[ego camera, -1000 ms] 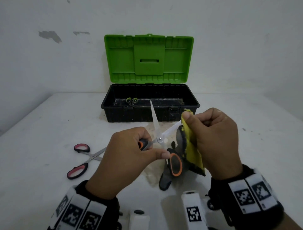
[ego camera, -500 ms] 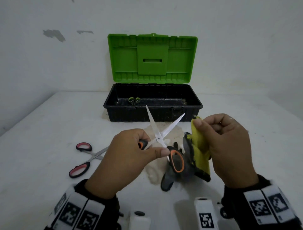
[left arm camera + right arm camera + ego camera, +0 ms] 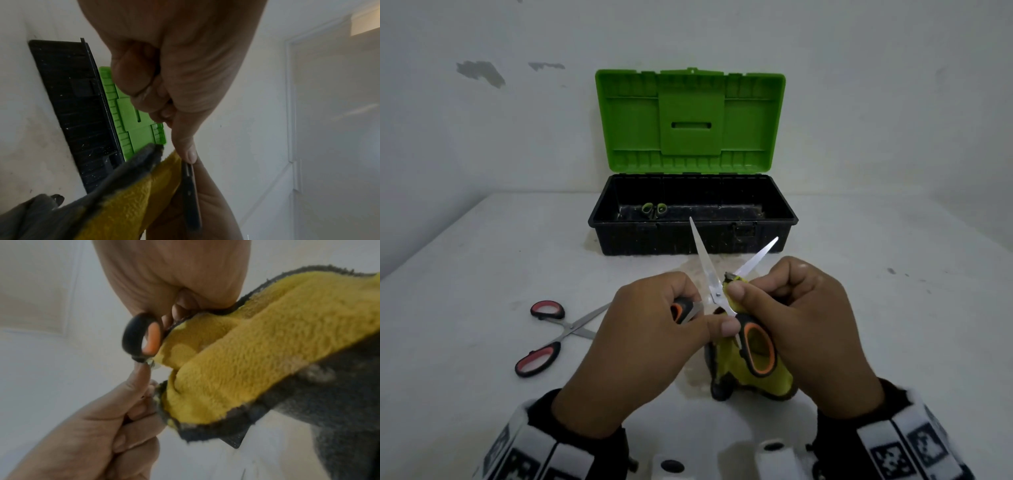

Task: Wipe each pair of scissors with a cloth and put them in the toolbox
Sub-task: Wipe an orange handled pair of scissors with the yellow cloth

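Note:
My left hand [image 3: 654, 329] grips one handle of the orange-and-black scissors [image 3: 714, 284], whose blades are spread and point up toward the toolbox. My right hand [image 3: 791, 308] pinches the yellow-and-grey cloth [image 3: 750, 377] round the right blade, close to the pivot. The other orange handle loop [image 3: 141, 337] hangs free in front of the cloth [image 3: 257, 353]. In the left wrist view the cloth [image 3: 127, 203] lies under my thumb. The black toolbox [image 3: 691, 236] stands with its green lid [image 3: 690, 118] raised, and green-handled scissors [image 3: 654, 209] lie inside it.
Red-and-black scissors [image 3: 551, 334] lie partly spread on the white table [image 3: 482, 260], left of my left hand. The toolbox stands against the wall at the table's back. White blocks with markers [image 3: 774, 459] sit at the near edge.
My right hand has brought the cloth from the right blade's tip, off it, and back onto that blade near the pivot. The left hand keeps its hold on the handle.

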The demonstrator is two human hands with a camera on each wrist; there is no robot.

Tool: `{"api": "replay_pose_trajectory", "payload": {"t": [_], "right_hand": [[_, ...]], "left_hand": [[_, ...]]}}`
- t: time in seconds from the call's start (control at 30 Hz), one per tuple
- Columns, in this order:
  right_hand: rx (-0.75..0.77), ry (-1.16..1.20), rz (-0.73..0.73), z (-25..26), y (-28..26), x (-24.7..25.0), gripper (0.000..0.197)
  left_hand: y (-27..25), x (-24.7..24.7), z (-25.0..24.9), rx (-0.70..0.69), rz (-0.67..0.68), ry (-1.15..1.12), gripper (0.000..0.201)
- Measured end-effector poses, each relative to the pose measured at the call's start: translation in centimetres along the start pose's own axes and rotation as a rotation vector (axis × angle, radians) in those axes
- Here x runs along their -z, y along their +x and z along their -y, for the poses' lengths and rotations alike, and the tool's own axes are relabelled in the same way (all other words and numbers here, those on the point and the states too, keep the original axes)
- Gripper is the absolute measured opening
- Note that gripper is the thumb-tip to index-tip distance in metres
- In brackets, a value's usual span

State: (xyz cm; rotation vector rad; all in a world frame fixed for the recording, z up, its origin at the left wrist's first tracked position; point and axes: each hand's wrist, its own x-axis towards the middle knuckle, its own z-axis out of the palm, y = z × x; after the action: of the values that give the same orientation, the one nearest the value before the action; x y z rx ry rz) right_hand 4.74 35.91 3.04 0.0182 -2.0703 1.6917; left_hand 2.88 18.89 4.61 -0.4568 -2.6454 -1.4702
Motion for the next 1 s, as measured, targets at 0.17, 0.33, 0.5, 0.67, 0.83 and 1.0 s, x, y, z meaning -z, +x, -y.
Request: {"api": "replay_pose_trajectory", "payload": {"t": [0.17,0.33,0.5,0.67,0.83,1.0], "right_hand": [[-0.031,0.088,-0.025,0.5,0.7,0.6,0.029],[-0.074,0.123,-0.124,0.2,2.4,1.9,0.03],[-0.088,0.053,-0.212,-0.3,3.3,3.3,0.028],[0.041,-0.089,-0.09,1.3,1.6,3.0,0.023],[0.104,-0.339,0.027,0.6,0.5,0.8,0.023],[0.054,-0.271,-0.002,0.2,0.2,-0.2,0.023]], "left_hand": [[-0.3,0.2,-0.5,-0.041,-0.007,-0.035,0.041],[-0.6,0.1,-0.2,-0.033,0.014,-0.042,0.048],[-0.8,-0.8,0.0,0.008,0.001,-0.034,0.044],[-0.3,-1.1,0.6,0.016,-0.063,0.028,0.046],[-0.3,-1.6,-0.4,0.003,-0.042,0.161,0.041],[-0.1,-1.5,0.3,-0.068,-0.115,0.238,0.045]]}}
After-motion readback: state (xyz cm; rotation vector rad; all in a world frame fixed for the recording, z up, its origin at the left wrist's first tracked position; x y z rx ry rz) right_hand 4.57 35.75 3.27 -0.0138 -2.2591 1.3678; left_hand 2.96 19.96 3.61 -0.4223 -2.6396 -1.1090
